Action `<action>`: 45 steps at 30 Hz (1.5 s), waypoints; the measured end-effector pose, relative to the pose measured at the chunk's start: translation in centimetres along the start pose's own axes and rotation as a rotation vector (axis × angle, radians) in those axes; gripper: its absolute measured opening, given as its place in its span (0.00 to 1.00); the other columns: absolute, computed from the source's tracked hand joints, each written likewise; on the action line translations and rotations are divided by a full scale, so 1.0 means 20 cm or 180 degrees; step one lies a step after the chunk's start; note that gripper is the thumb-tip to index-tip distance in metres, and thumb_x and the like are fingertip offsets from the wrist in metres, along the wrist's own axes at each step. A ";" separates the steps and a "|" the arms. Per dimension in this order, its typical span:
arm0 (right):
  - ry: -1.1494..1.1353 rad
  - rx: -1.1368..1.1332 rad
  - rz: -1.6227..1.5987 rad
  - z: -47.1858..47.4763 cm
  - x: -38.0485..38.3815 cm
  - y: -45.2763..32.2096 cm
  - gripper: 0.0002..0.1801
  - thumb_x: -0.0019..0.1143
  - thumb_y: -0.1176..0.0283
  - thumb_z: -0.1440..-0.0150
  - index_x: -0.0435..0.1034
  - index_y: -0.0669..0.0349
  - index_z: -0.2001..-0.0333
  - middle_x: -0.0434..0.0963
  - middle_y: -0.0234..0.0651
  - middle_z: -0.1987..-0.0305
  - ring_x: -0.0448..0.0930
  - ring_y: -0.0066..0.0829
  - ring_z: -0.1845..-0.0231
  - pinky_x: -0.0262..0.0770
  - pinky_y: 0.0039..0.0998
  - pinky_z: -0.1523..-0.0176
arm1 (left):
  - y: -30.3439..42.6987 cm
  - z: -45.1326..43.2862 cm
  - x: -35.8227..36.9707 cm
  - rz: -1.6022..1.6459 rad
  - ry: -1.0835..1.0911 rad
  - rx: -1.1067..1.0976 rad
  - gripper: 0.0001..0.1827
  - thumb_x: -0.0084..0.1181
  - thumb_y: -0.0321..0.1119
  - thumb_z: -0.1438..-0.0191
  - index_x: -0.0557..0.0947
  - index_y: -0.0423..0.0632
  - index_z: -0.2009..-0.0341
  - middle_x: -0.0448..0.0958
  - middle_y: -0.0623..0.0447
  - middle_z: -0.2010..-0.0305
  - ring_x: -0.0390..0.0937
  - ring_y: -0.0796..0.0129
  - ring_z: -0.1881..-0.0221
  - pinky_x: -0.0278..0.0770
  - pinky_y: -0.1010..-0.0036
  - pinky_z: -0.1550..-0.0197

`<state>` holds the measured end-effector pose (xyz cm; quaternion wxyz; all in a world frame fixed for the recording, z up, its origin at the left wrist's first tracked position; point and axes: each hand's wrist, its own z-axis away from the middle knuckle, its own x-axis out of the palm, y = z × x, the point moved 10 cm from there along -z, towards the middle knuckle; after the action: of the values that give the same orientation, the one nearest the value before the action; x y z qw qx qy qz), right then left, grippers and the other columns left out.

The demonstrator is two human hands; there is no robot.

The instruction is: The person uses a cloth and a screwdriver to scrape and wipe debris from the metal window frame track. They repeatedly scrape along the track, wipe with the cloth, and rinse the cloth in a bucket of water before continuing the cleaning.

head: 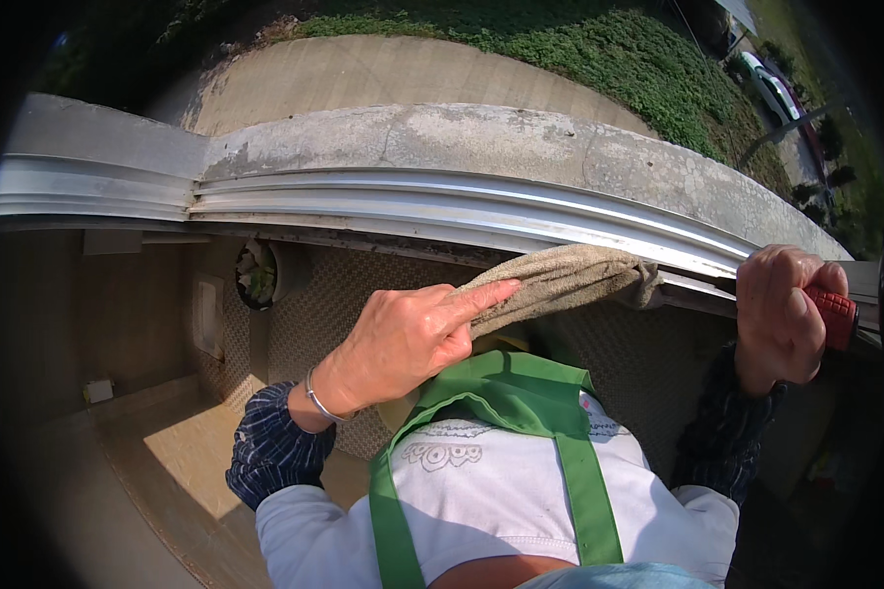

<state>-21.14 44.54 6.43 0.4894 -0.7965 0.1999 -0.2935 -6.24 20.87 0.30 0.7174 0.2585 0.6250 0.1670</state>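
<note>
My left hand (412, 335) grips one end of a damp-looking beige cloth (567, 276), its index finger stretched along it. The cloth reaches right over the inner edge of a metal window track (449, 210), and its far end is bunched up. At the right, my right hand (781, 316) is closed around a tool's red, textured handle (834, 316). The working end of that tool is hidden or too unclear to tell, near the right part of the track.
Beyond the track runs a cracked concrete ledge (486, 140), with a paved path (383, 77) and green plants outside below. Indoors, a potted plant (258, 276) stands on the patterned floor at left. A white vehicle (772, 88) shows far right.
</note>
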 end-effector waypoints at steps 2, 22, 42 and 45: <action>-0.0134 -0.0145 -0.0382 -0.22 0.15 0.09 0.10 0.46 0.78 0.41 0.68 0.53 0.75 0.59 0.25 0.85 0.59 0.18 0.85 0.55 0.25 0.80 | -0.12 0.12 -0.08 0.0003 0.0143 -0.0243 0.33 0.51 0.21 0.52 0.80 0.56 0.40 0.80 0.44 0.67 0.77 0.52 0.72 0.79 0.62 0.66; -0.1067 -0.0408 0.0022 -1.30 2.15 1.29 0.13 0.54 0.75 0.40 0.69 0.65 0.77 0.75 0.30 0.76 0.76 0.20 0.74 0.73 0.24 0.68 | -1.48 1.21 -1.06 -0.0318 0.2368 -0.2182 0.24 0.53 0.27 0.43 0.79 0.48 0.41 0.59 0.48 0.84 0.57 0.74 0.83 0.65 0.71 0.77; -0.3261 -0.1130 0.0100 -0.65 1.60 0.65 0.20 0.54 0.94 0.57 0.53 0.64 0.83 0.68 0.39 0.78 0.72 0.45 0.76 0.70 0.40 0.67 | -0.79 0.51 -0.59 -0.0727 0.1535 -0.1066 0.34 0.59 0.27 0.47 0.70 0.48 0.34 0.79 0.43 0.70 0.81 0.47 0.69 0.80 0.58 0.69; -0.3372 -0.1345 0.0025 -0.75 1.76 0.75 0.15 0.55 0.93 0.57 0.59 0.67 0.83 0.68 0.40 0.77 0.71 0.45 0.75 0.66 0.39 0.68 | -0.95 0.61 -0.69 -0.0556 0.1513 -0.1354 0.35 0.61 0.25 0.49 0.70 0.50 0.34 0.79 0.45 0.68 0.79 0.48 0.68 0.79 0.59 0.67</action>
<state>-5.23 6.61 7.81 0.3540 -0.9148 -0.0155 0.1941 1.85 -4.25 1.48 0.6010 0.0020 0.7458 0.2873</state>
